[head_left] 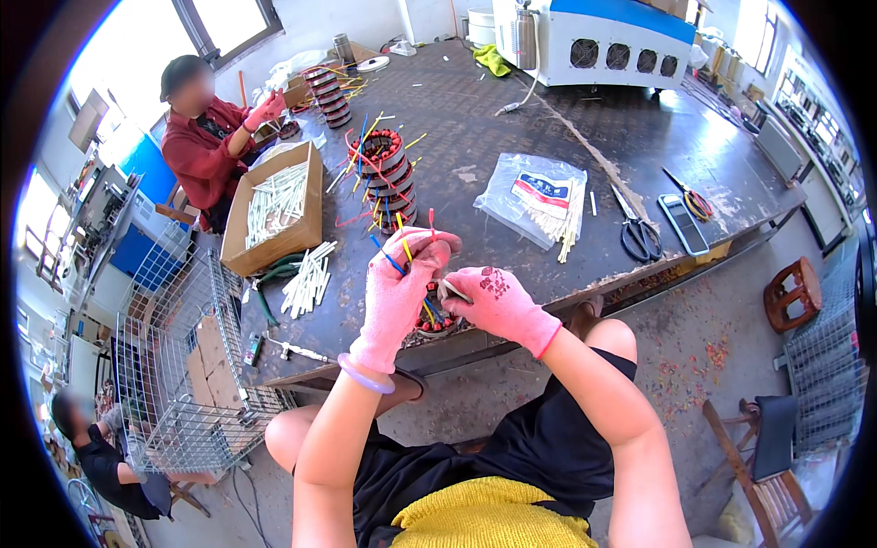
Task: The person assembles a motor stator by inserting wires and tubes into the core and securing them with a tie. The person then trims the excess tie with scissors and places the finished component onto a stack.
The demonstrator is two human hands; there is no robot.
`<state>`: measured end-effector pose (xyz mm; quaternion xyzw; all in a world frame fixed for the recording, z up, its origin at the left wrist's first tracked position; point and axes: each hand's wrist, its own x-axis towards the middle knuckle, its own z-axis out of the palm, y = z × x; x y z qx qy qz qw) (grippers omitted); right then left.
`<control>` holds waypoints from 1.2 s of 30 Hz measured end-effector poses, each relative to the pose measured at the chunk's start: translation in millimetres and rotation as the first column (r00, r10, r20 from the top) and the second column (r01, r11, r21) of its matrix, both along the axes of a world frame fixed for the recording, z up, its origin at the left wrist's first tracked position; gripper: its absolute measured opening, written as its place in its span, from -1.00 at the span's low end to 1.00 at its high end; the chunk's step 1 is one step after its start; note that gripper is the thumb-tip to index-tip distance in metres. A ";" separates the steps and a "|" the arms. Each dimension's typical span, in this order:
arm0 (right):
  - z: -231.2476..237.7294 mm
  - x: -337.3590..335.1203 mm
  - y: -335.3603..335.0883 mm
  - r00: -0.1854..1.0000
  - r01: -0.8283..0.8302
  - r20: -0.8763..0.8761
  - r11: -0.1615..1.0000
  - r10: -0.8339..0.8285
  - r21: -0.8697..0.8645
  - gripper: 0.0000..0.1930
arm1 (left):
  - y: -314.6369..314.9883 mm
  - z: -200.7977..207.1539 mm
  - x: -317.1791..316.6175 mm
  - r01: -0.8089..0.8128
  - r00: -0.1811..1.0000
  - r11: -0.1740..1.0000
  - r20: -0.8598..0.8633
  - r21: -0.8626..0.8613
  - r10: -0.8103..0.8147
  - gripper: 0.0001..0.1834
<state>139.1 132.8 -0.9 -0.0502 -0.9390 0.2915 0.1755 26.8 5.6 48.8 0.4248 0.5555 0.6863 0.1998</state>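
My left hand point(391, 297), in a pink glove, is closed around thin coloured wires point(393, 260); blue, yellow and red ends stick out between its fingers. These appear to come from a ring-shaped motor stator point(437, 321) at the table's near edge, partly hidden under both hands. My right hand point(501, 300), also gloved in pink, pinches a short, slim pale piece point(455, 290) close to the left fingertips. What this piece is made of I cannot tell. Just beyond my left hand stands a stack of stators point(388, 178) with loose red, blue and yellow wires.
On the dark table point(512, 119) lie a cardboard box of white sleeves point(274, 205), a loose sleeve pile point(309, 281), a plastic bag point(534, 196), scissors point(639, 237) and a phone point(683, 224). A co-worker point(201, 128) sits far left beside another stator stack point(327, 96). A wire cart point(183, 365) stands left.
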 end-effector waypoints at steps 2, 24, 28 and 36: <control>-11.3 -2.2 1.1 1.000 0.019 0.016 1.000 -0.019 0.006 -0.74 | 2.2 -0.8 1.5 0.011 1.000 0.999 0.020 0.030 -0.012 -0.83; -24.3 32.5 15.2 0.953 0.207 0.070 0.464 -0.294 -0.861 -0.50 | -22.1 9.2 -4.7 0.024 0.987 0.992 -0.156 -0.126 -0.044 -0.60; 6.8 41.4 5.9 0.963 0.151 0.051 0.373 -0.265 -0.915 -0.36 | -35.5 -6.9 -1.8 -0.069 0.953 0.984 -0.302 -0.162 0.017 -0.62; 107.3 39.9 -28.8 0.988 -0.121 -0.156 0.522 -0.022 -0.844 -0.78 | -41.6 -6.4 6.4 -0.366 0.834 0.917 -0.493 -0.160 0.247 -0.54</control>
